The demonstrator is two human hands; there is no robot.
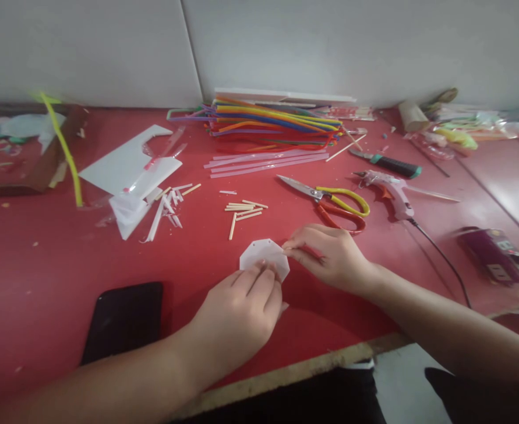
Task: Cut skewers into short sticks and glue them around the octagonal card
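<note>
A small white many-sided card piece [259, 254] lies flat on the red table [206, 259] near the front edge. My left hand [237, 312] rests on its near side, fingers pressed together on the card. At the card's right edge, my right hand [330, 253] pinches something thin with thumb and forefinger; I cannot make out what it is. A few short wooden sticks [244, 209] lie just beyond the card.
Yellow- and red-handled scissors [334, 203], a pink glue gun [392, 191] with its cord, and a green-tipped knife [389, 165] lie at the right. Coloured straws [277, 121] are piled at the back. White card scraps [131, 171] lie left, a black phone [125, 321] front left.
</note>
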